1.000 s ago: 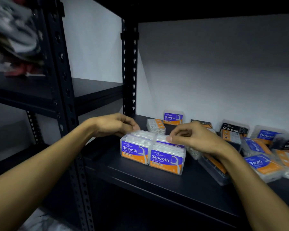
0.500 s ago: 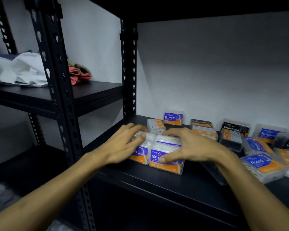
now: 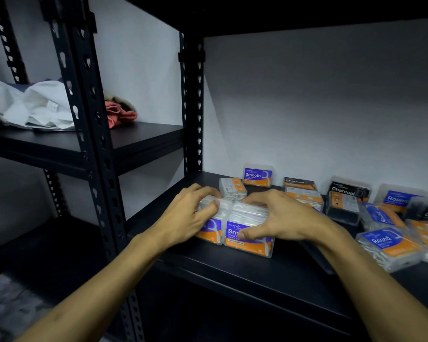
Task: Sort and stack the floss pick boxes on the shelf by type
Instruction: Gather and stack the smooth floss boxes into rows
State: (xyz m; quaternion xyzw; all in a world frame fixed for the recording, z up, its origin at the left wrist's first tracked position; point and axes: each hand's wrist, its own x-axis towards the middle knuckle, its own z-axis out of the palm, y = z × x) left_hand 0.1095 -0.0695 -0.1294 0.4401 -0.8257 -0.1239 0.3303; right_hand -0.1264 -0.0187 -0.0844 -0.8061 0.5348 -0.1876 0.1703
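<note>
Two clear Smooth floss pick boxes stand side by side near the front of the black shelf (image 3: 245,275). My left hand (image 3: 188,215) grips the left Smooth box (image 3: 211,234) from above, thumb on its top. My right hand (image 3: 279,218) grips the right Smooth box (image 3: 247,245), thumb across its purple label and fingers over its back. Behind them lie a small box on its side (image 3: 232,188) and another Smooth box (image 3: 257,176) against the wall. Charcoal boxes (image 3: 347,193) and Round boxes (image 3: 388,245) are scattered to the right.
A black perforated upright (image 3: 84,134) stands at the left front of the shelf, another upright (image 3: 192,107) at the back corner. The neighbouring shelf at left holds white cloth (image 3: 32,104) and a pink cloth (image 3: 119,114). A white wall backs the shelf.
Both hands came down from behind the two front Smooth boxes onto their tops and now grip them. The boxes stay side by side in about the same spot.
</note>
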